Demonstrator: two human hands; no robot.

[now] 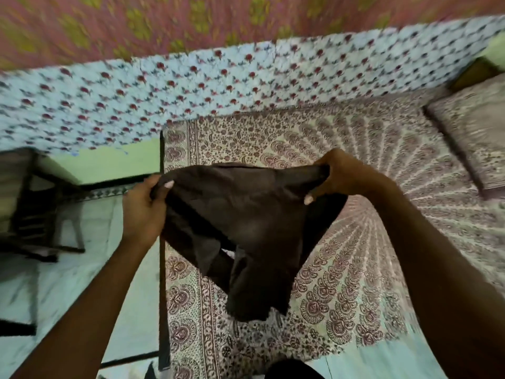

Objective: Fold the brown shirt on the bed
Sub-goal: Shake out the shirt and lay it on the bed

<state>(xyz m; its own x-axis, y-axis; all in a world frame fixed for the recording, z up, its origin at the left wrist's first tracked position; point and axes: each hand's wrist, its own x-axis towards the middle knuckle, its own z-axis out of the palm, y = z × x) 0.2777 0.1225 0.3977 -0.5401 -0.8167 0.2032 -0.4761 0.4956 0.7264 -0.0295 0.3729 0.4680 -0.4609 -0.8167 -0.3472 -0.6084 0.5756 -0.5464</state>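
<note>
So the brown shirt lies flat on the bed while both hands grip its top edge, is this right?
Not quite. In the head view the brown shirt hangs crumpled over the bed, not flat on it. The left hand and the right hand do grip its top edge.

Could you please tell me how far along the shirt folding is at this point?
No fold looks done yet. The left hand and right hand grip the brown shirt by its top, bunched and hanging above the patterned bedsheet. Laying it flat and folding remain.
</note>
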